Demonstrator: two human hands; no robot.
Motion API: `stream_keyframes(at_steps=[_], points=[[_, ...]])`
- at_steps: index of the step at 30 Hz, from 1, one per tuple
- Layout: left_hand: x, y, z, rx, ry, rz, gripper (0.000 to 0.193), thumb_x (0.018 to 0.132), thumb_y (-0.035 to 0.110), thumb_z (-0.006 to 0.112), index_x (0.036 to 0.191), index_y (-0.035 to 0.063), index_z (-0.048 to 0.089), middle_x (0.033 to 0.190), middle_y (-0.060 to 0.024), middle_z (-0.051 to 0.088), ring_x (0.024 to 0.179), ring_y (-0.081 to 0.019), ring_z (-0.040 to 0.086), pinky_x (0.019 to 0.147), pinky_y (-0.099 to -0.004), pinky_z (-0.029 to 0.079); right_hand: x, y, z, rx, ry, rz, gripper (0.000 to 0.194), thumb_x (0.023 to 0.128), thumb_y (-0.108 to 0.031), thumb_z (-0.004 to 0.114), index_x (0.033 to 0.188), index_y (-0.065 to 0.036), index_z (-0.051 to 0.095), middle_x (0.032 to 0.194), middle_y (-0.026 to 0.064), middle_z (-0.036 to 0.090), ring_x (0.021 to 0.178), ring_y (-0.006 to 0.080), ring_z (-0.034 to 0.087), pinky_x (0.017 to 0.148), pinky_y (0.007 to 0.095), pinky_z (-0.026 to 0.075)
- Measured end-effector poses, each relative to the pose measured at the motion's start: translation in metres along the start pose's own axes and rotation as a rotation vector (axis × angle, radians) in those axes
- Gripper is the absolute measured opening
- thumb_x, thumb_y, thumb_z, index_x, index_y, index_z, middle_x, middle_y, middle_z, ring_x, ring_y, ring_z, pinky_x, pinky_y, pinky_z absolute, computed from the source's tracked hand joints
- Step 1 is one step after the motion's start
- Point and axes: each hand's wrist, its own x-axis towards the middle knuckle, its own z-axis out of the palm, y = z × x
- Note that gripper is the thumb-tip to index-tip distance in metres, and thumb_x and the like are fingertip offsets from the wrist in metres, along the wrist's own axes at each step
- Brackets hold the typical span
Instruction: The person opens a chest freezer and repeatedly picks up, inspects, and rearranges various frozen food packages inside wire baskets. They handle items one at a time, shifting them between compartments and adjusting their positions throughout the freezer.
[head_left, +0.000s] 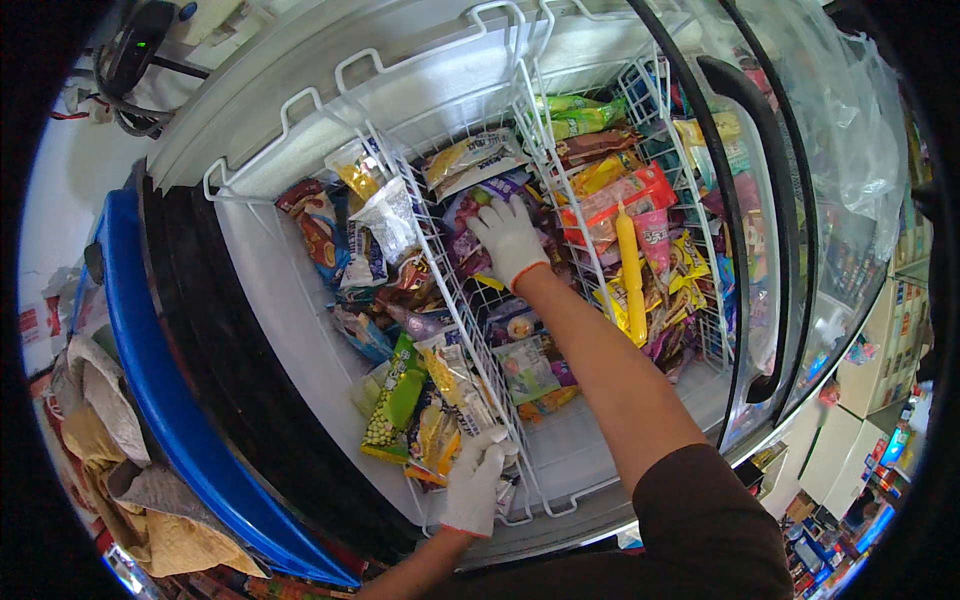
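Observation:
My right hand (510, 238), in a white knit glove with an orange cuff, reaches into the middle wire basket (450, 292) of a chest freezer. Its fingers are spread over a purple ice-cream wrapper (480, 196) with fruit printed on it. My left hand (474, 480), gloved alike, is low at the near end of the left basket. Its fingers curl beside the white wire divider, near a white and yellow wrapper (455, 375); whether they grip anything is unclear. A green wrapper (395, 405) lies left of them.
The right basket holds a red package (622, 202) and a long yellow ice-pop tube (630, 277). A sliding glass lid with a black handle (772, 225) covers the freezer's right side. Along the left run a black edge and a blue panel (161, 375), with folded cloth (150, 495) beyond.

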Motion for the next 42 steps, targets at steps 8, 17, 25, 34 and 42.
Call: stream_keyframes(at_steps=[8, 17, 25, 34, 42], points=[[-0.005, -0.015, -0.009, -0.058, 0.014, 0.018, 0.032, 0.105, 0.014, 0.052, 0.133, 0.0035, 0.062, 0.105, -0.0028, 0.068, 0.094, -0.0084, 0.061, 0.074, -0.0244, 0.049, 0.013, -0.009, -0.058, 0.48, -0.225, 0.591, 0.055, 0.073, -0.042, 0.08, 0.116, -0.011, 0.066, 0.107, 0.0186, 0.067, 0.103, 0.0378, 0.067, 0.09, 0.0479, 0.056], [-0.011, -0.002, -0.003, -0.071, 0.014, -0.05, 0.032, 0.105, 0.014, 0.051, 0.132, 0.001, 0.06, 0.109, -0.0048, 0.068, 0.097, -0.0124, 0.063, 0.078, -0.0253, 0.052, -0.04, -0.042, 0.005, 0.134, -0.33, 0.448, 0.102, 0.066, -0.038, 0.087, 0.154, -0.019, 0.038, 0.111, 0.0158, 0.064, 0.101, 0.0344, 0.065, 0.086, 0.0476, 0.051], [-0.006, -0.008, -0.001, -0.035, 0.009, -0.054, 0.032, 0.104, 0.013, 0.051, 0.134, 0.0018, 0.057, 0.106, -0.0071, 0.068, 0.092, -0.0128, 0.062, 0.073, -0.0264, 0.053, -0.039, -0.05, -0.012, 0.395, -0.383, 0.611, 0.103, 0.065, -0.042, 0.086, 0.153, -0.013, 0.04, 0.114, 0.02, 0.065, 0.108, 0.0416, 0.064, 0.095, 0.0501, 0.053], [-0.001, -0.019, 0.004, -0.028, -0.054, -0.017, 0.032, 0.104, 0.011, 0.051, 0.134, 0.0001, 0.057, 0.109, -0.009, 0.07, 0.097, -0.0154, 0.064, 0.087, -0.0302, 0.052, -0.024, -0.019, -0.01, 0.464, -0.602, 0.6, 0.074, 0.067, -0.052, 0.079, 0.124, -0.008, 0.061, 0.113, 0.0194, 0.072, 0.101, 0.0381, 0.071, 0.09, 0.0459, 0.057], [-0.007, 0.002, -0.009, -0.079, 0.05, -0.005, 0.033, 0.104, 0.01, 0.049, 0.133, -0.0025, 0.059, 0.11, -0.0089, 0.071, 0.101, -0.0155, 0.065, 0.095, -0.0299, 0.052, -0.024, -0.023, -0.056, 1.614, -0.082, 1.009, 0.052, 0.079, -0.034, 0.077, 0.121, -0.005, 0.064, 0.109, 0.0154, 0.072, 0.088, 0.0307, 0.072, 0.083, 0.0424, 0.058]])
